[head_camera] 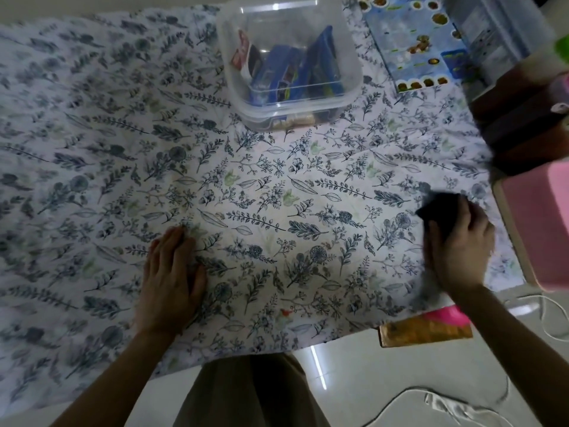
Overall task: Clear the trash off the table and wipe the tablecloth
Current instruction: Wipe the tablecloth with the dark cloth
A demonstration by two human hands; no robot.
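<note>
A white tablecloth [277,195] printed with blue-grey leaves and flowers covers the table. My left hand [172,272] lies flat on it near the front edge, palm down, fingers spread, holding nothing. My right hand [458,248] is at the cloth's right side, gripping a dark wiping cloth [440,208] pressed against the tablecloth; the cloth looks blurred. A clear plastic container [348,90] stands at the back centre with blue and red wrappers [295,72] inside it.
A blue printed box [412,41] lies at the back right. A dark brown object [523,124] and a pink box [542,229] stand along the right edge. Below the front right corner are a brown board [425,332], a pink item and white cables [431,405] on the tiled floor.
</note>
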